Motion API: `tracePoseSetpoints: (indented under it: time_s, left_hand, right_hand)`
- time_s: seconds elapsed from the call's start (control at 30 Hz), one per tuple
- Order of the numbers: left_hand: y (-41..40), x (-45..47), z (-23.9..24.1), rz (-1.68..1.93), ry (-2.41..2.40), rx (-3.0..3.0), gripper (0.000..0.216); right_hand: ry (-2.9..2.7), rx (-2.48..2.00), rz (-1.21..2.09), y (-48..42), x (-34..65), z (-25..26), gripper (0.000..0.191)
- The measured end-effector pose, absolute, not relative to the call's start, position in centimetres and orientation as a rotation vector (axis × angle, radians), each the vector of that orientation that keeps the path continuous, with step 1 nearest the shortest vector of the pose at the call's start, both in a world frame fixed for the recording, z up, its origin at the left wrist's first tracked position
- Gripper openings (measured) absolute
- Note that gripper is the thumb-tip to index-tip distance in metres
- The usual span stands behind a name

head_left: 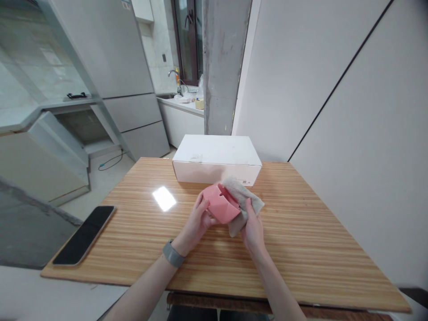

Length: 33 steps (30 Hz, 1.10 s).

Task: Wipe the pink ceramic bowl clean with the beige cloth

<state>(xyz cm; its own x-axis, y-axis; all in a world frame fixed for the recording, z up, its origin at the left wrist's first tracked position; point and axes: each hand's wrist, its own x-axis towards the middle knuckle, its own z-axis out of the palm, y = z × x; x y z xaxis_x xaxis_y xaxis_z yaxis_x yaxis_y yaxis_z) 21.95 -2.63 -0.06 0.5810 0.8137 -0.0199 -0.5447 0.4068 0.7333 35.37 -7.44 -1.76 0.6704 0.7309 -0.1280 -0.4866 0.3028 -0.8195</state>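
Note:
A pink faceted, hollow piece with a small notch in its rim point(220, 205) is held above the table, tilted with its opening toward the right. My left hand point(199, 218) grips it from the left, thumb on the near face and fingers beneath. In my right hand point(253, 228) is a grey cloth point(245, 196), pinched under the thumb. The cloth lies against the open right side of the pink piece and hides part of its rim. Most fingers of my right hand are hidden behind the cloth.
A white box point(217, 151) lies on the wooden table point(317, 240) just beyond my hands. At the left edge rests a dark-screened phone or tablet point(84, 235). A white wall point(334, 89) borders the table's right side. A sink counter point(182, 117) stands in the back.

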Motion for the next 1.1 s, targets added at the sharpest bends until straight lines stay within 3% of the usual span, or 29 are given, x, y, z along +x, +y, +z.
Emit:
tracePoseSetpoints:
  time_s: [0.33, 0.63, 0.7, 0.87, 1.1]
  left_hand:
    - [-2.6, 21.9, 0.1, 1.085, 0.442, 0.873, 0.084]
    - [-2.8, 21.7, 0.1, 0.878, 0.377, 0.809, 0.099]
    - [-2.8, 21.6, 0.2, 0.849, 0.350, 0.832, 0.097]
    - [-2.6, 21.5, 0.3, 0.809, 0.327, 0.749, 0.064]
    - [-2.7, 21.5, 0.7, 0.877, 0.330, 0.721, 0.061]
  right_hand:
    - [-0.289, -1.004, 0.804, -7.8, 34.8, -1.4, 0.041]
    - [-0.241, -0.972, 0.841, -8.1, 35.1, -1.4, 0.048]
    - [-0.236, -0.979, 0.837, -8.1, 35.2, -1.3, 0.047]
    - [-0.265, -0.979, 0.777, -8.0, 35.2, -1.2, 0.049]
    - [-0.264, -1.001, 0.780, -7.9, 35.2, -1.2, 0.049]
